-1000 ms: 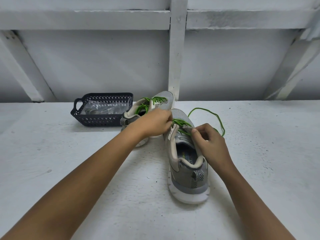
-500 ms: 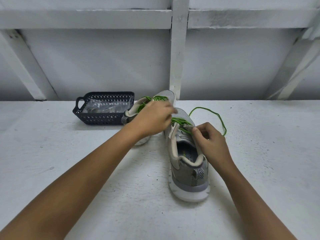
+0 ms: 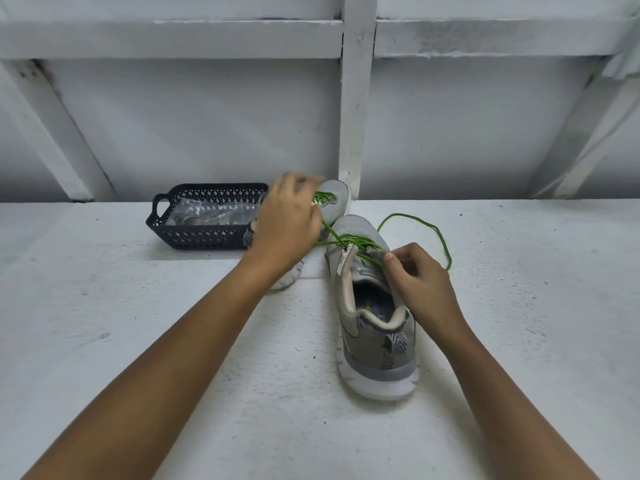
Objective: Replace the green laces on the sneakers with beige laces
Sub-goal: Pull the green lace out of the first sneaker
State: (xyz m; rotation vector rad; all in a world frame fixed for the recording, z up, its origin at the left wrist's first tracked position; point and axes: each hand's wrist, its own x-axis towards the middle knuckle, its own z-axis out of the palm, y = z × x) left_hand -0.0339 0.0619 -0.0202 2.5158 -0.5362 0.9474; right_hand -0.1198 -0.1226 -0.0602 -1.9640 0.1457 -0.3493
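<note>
Two grey sneakers stand on the white table. The near sneaker (image 3: 375,327) points away from me, heel toward the camera. Its green lace (image 3: 356,241) is half loosened, and one free end loops on the table to the right. My left hand (image 3: 289,221) grips a strand of this lace and holds it taut, up and to the left. My right hand (image 3: 420,277) pinches the sneaker's upper right edge beside the eyelets. The far sneaker (image 3: 334,199), still laced in green, stands behind my left hand and is mostly hidden by it.
A dark plastic basket (image 3: 204,233) with clear plastic wrapping inside sits at the back left, touching the far sneaker. A white wall with a vertical post (image 3: 355,98) rises right behind the shoes. The white table (image 3: 104,323) stretches out on both sides.
My left hand has moved up and to the left, drawing a strand of green lace out of the near sneaker. My right hand has stayed on the sneaker's upper.
</note>
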